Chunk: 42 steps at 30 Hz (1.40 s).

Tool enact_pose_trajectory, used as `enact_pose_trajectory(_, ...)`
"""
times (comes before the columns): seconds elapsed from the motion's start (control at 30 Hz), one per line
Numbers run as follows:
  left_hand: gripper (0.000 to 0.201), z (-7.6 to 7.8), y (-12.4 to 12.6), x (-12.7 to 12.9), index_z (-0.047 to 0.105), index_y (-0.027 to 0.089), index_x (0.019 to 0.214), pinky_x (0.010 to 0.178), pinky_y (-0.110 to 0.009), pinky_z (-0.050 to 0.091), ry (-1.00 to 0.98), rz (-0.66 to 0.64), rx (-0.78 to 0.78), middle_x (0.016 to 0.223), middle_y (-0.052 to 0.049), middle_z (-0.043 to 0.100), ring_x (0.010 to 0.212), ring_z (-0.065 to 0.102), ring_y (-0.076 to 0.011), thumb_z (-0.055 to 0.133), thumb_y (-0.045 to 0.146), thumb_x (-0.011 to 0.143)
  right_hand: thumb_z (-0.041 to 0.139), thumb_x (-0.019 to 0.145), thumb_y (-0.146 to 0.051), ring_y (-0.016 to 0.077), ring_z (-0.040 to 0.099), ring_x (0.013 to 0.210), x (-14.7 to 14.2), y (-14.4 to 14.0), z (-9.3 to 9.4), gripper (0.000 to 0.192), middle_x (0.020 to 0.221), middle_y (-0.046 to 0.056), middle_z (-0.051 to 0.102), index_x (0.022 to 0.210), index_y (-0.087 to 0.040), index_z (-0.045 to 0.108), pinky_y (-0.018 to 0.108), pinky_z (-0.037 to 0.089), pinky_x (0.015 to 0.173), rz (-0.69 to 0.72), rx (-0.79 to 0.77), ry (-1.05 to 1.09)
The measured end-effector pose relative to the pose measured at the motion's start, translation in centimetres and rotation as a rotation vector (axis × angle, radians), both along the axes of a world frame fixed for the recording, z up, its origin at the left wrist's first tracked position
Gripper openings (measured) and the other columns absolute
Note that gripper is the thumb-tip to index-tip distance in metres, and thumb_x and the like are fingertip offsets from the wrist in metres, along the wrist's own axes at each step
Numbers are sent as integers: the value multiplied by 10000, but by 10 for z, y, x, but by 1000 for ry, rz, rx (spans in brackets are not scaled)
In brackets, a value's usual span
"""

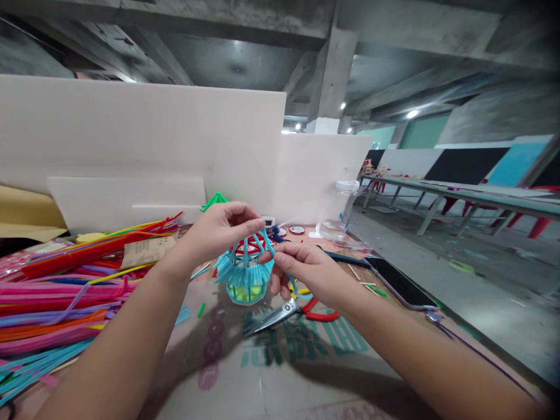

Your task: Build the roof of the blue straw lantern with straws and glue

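Pinching blue chenille stem (pixel 268 241) in right hand (pixel 306 265); holding left hand (pixel 223 224) nearly closed, with unclear grip, near fringed lantern-shaped model (pixel 247 274), seemingly unfinished at twelve o'clock.

- Overhead, raw concrete ceiling (pixel 236 67), crossed by heavy grey beams (pixel 210 22).
- Near the middle, down comes a square concrete pillar (pixel 333 70), its lower part painted white.
- Bright lamps (pixel 412 114) dot the far end (the strongest glares away to the right!).
- Across the front, a broad white partition board (pixel 140 128), and right beside it a second board (pixel 324 169) with a lower top edge.
- Over on the right, a long table (pixel 503 205) on metal legs, with red seats (pixel 538 227) around it.
- Behind, a black panel (pixel 467 165), then a light-blue panel (pixel 518 160), with green wall (pixel 424 133) farther back.
- And below, grey floor (pixel 490 256), faintly shiny, littered with small scraps (pixel 464 266).
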<state>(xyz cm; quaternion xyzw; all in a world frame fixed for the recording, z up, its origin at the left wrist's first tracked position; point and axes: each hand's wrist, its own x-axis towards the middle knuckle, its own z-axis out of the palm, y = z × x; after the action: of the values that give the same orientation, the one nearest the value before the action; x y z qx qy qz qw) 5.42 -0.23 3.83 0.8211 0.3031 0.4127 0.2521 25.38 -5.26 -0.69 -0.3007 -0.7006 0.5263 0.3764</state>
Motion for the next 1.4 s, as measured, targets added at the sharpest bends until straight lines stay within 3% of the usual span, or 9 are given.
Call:
enact_pose_trajectory(0.3, 285, 6, -10, -2, 650, 171, 761, 551, -237, 391, 121, 111, 134, 691, -8, 599, 643, 523, -133, 577, 436, 838, 532, 901, -440, 75, 501, 415, 1, 9, -3, 250, 533, -37, 599, 880, -191, 541, 206, 396, 446, -196, 82, 83)
enact_pose_trajectory(0.5, 294, 4, -6, -4, 656, 174, 788, 563, -234, 399, 115, 116, 128, 709, -5, 617, 652, 536, -131, 569, 448, 850, 556, 870, -434, 72, 491, 450, 3, 7, 0, 263, 641, 7, 664, 828, -174, 577, 205, 364, 436, -113, 38, -56)
enact_pose_trajectory(0.6, 289, 5, -6, -7, 657, 172, 792, 563, -237, 396, 129, 120, 126, 714, -6, 621, 650, 533, -131, 570, 442, 849, 586, 844, -421, 59, 466, 474, 3, 8, -1, 262, 764, 30, 691, 811, -162, 607, 205, 344, 429, -163, 77, -75)
enact_pose_trajectory(0.8, 298, 3, -4, -5, 656, 175, 784, 576, -239, 409, 156, 85, 102, 718, -12, 625, 670, 547, -141, 584, 458, 841, 574, 861, -434, 71, 476, 428, 0, 12, -6, 248, 634, -11, 661, 866, -193, 515, 202, 354, 404, -253, 80, -32)
enact_pose_trajectory(0.97, 387, -7, 19, -12, 650, 175, 1062, 664, -263, 466, -28, 251, 108, 957, -65, 686, 799, 607, -172, 511, 487, 882, 580, 859, -430, 76, 519, 439, -1, 14, -12, 256, 683, 10, 688, 822, -200, 475, 210, 409, 420, -203, 67, 0)
enact_pose_trajectory(1.1, 445, -19, 37, -14, 635, 163, 1180, 708, -283, 481, 34, 199, 58, 1078, -101, 683, 878, 622, -196, 502, 469, 886, 599, 841, -408, 80, 537, 467, -3, 15, -15, 233, 689, 6, 677, 837, -194, 506, 221, 449, 448, -201, 55, 15)
enact_pose_trajectory(1.23, 452, -26, 43, -10, 670, 156, 1123, 650, -259, 462, 29, 94, -10, 961, -79, 705, 786, 618, -173, 528, 499, 866, 596, 837, -379, 86, 556, 482, -5, 16, -15, 210, 692, 7, 686, 844, -191, 501, 226, 471, 464, -212, 57, 24)
enact_pose_trajectory(1.4, 406, -26, 41, -5, 709, 148, 960, 598, -241, 428, -51, 155, -13, 855, -58, 703, 703, 592, -149, 601, 512, 816, 627, 822, -380, 119, 628, 526, -6, 15, -16, 244, 696, 16, 705, 810, -198, 464, 231, 484, 474, -259, 43, 45)
